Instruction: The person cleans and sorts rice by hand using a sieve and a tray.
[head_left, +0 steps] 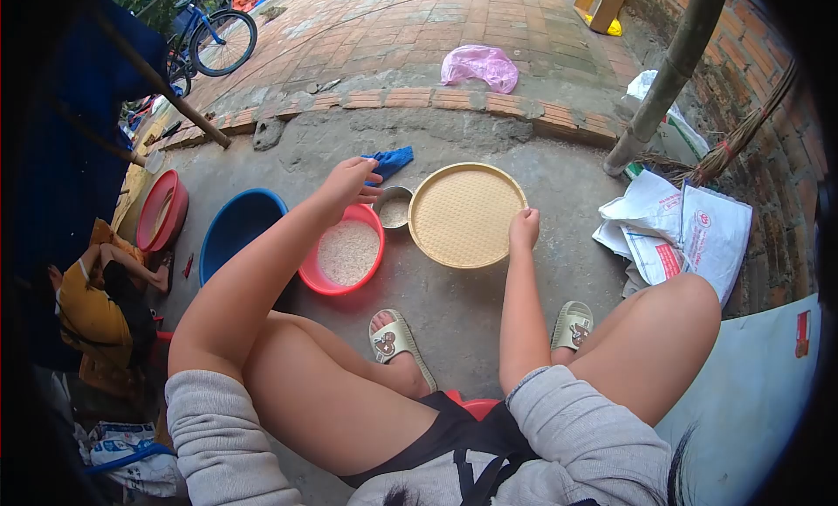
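My right hand (524, 228) is closed on the right rim of a round woven bamboo tray (468, 216); nothing lies on its weave. My left hand (353, 183) is raised, fingers stretched out and apart, holding nothing. It hovers above the far edge of a red basin (316, 279) that contains pale grains (349, 251) looking like rice. A blue cloth (394, 162) lies just beyond my left fingers. Between basin and tray stands a round metal tin (385, 194) with some grain inside. My left forearm partly covers a large blue basin (229, 229).
Another person (96, 305) sits at the far left near a second red basin (162, 211). White sacks (676, 231) lie to the right by a bamboo pole (668, 78). A low brick edge (436, 98) crosses ahead, with a pink plastic bag (480, 67) beyond it.
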Demonstrator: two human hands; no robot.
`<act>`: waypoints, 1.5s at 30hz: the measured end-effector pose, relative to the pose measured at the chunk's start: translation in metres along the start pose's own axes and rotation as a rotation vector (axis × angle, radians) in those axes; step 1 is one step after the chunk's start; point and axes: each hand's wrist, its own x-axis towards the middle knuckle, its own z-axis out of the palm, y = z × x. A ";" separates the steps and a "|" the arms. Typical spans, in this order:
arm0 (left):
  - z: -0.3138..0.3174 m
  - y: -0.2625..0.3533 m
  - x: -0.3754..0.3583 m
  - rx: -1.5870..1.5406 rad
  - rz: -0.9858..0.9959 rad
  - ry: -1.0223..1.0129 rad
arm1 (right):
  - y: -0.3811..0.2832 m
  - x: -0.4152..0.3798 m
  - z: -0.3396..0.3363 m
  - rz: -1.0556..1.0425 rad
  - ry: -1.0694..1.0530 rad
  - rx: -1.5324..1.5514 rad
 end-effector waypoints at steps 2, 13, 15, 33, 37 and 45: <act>0.011 0.006 0.004 -0.005 0.009 -0.032 | 0.019 -0.004 0.001 0.028 0.006 -0.019; 0.074 0.035 0.030 -0.061 0.027 -0.188 | 0.077 -0.006 -0.011 0.173 -0.004 -0.080; 0.084 0.037 0.032 -0.034 0.028 -0.222 | 0.067 -0.008 -0.008 0.366 0.012 -0.332; 0.010 0.040 0.058 1.044 0.380 0.030 | -0.165 -0.120 0.041 -0.350 -0.675 0.682; 0.006 -0.115 0.088 0.119 0.271 0.934 | -0.129 -0.164 0.094 -0.451 -0.847 0.373; 0.054 -0.271 0.026 0.567 -0.100 0.592 | -0.036 -0.225 0.167 -0.453 -1.033 0.232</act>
